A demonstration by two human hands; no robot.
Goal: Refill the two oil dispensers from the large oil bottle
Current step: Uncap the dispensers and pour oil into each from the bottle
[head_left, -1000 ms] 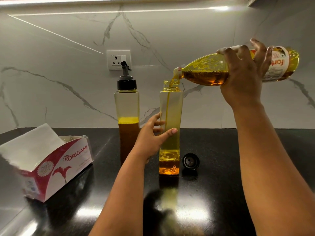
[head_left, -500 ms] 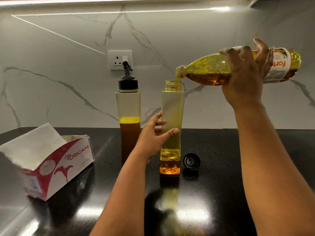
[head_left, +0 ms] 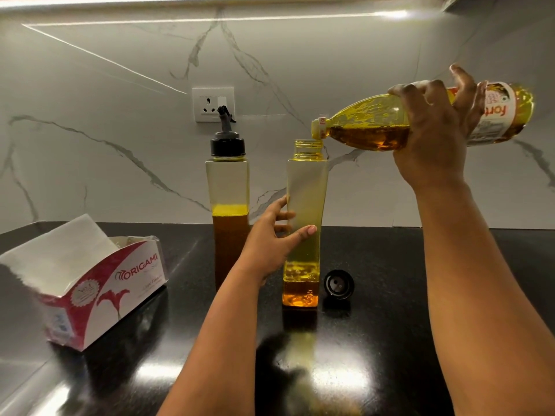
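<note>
My right hand [head_left: 432, 133] grips the large oil bottle [head_left: 369, 127], held almost level with its open mouth just above and right of the neck of the uncapped dispenser [head_left: 304, 205]. No stream of oil shows between them. My left hand [head_left: 274, 238] clasps that tall square dispenser at mid-height; it stands upright with a shallow layer of oil at its bottom. Its black cap [head_left: 338, 283] lies on the counter to its right. The second dispenser [head_left: 227, 187], capped with a black spout, stands to the left, about half full of oil.
An open red and white tissue box [head_left: 102, 283] sits at the left on the black glossy counter [head_left: 390, 340]. A wall socket [head_left: 212, 104] is set in the marble backsplash behind the dispensers.
A stream of oil ran into the open dispenser a second ago; it has stopped as the big bottle's mouth lifted slightly. My left hand kept its hold on the dispenser.
</note>
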